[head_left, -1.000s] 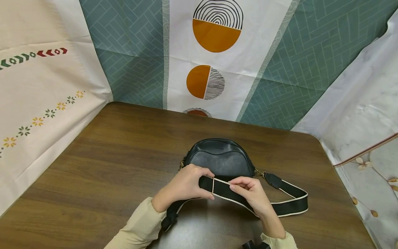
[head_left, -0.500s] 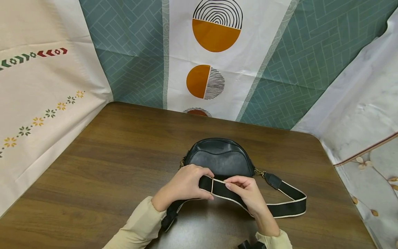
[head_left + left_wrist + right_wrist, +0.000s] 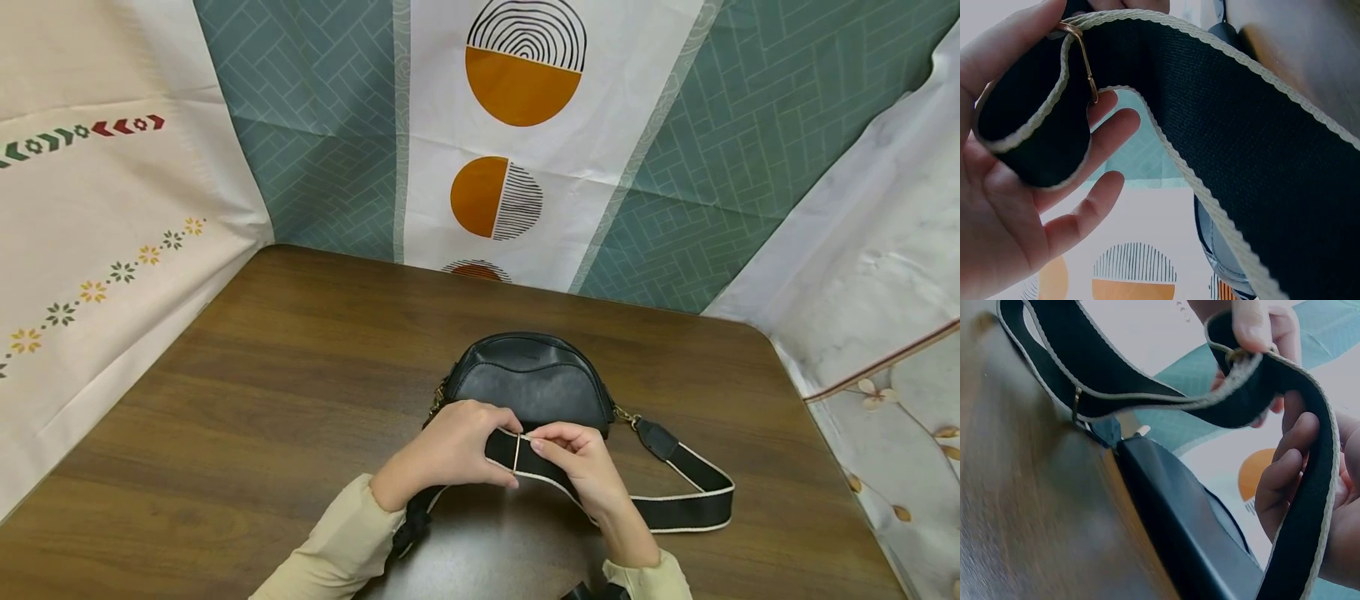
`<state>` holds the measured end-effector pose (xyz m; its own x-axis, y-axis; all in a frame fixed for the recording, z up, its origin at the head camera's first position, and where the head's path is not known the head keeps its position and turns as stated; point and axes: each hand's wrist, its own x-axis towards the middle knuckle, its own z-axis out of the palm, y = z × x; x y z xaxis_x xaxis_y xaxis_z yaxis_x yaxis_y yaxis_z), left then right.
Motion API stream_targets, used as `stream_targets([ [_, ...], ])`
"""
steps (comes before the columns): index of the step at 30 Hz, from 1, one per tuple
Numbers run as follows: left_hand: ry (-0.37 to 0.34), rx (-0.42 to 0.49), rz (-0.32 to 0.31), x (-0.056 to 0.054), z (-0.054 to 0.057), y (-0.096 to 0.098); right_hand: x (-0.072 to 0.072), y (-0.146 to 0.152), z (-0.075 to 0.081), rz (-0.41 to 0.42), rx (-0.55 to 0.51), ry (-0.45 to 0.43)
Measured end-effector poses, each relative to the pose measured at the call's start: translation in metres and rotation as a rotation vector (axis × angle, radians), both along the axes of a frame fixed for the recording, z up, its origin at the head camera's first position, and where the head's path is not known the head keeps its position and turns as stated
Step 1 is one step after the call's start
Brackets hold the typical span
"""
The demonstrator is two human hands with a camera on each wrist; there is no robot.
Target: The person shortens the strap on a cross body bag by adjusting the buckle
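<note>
A black half-moon handbag [image 3: 532, 396] lies on the table, its wide black strap [image 3: 682, 510] with cream edges clipped on by a gold-coloured clasp [image 3: 626, 415]. My left hand [image 3: 450, 454] holds the strap at its thin metal slider [image 3: 517, 454], thumb and a finger at the slider's two ends. In the left wrist view, a loop of strap [image 3: 1035, 140] bulges from the slider [image 3: 1088, 65] toward the palm. Just right of the slider, my right hand [image 3: 588, 475] pinches the strap's upper edge. In the right wrist view, the strap [image 3: 1310, 487] runs down past the right hand's curled fingers [image 3: 1279, 481].
The brown wooden table [image 3: 300, 375] extends around the bag. Patterned cloths hang behind it, a green and white one [image 3: 330, 150] at the back and a pale one [image 3: 97, 233] at the left. A dark wrist mount [image 3: 596, 592] shows by the right cuff.
My right hand has slid left along the strap, nearer the slider. The strap's right-hand bend has shifted slightly left and toward me. The left hand stays nearly in place.
</note>
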<state>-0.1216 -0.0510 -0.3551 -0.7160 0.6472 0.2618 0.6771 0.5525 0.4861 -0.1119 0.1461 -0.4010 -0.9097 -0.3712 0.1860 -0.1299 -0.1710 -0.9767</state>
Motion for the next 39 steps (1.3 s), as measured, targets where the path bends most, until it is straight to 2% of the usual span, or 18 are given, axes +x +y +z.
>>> stream_targets([
  [9,0.038,0.022,0.026,0.002,0.000,0.001,0.001,-0.009,0.000,0.005,0.019,-0.014],
  [16,0.057,0.029,0.023,0.000,-0.001,-0.002,0.001,0.003,0.002,0.028,0.062,-0.011],
  [23,0.041,0.026,0.028,-0.002,0.001,-0.006,0.000,0.019,0.002,0.043,0.110,0.061],
  [39,0.017,0.020,-0.008,-0.002,0.001,-0.005,0.000,0.013,0.001,0.029,0.062,0.078],
])
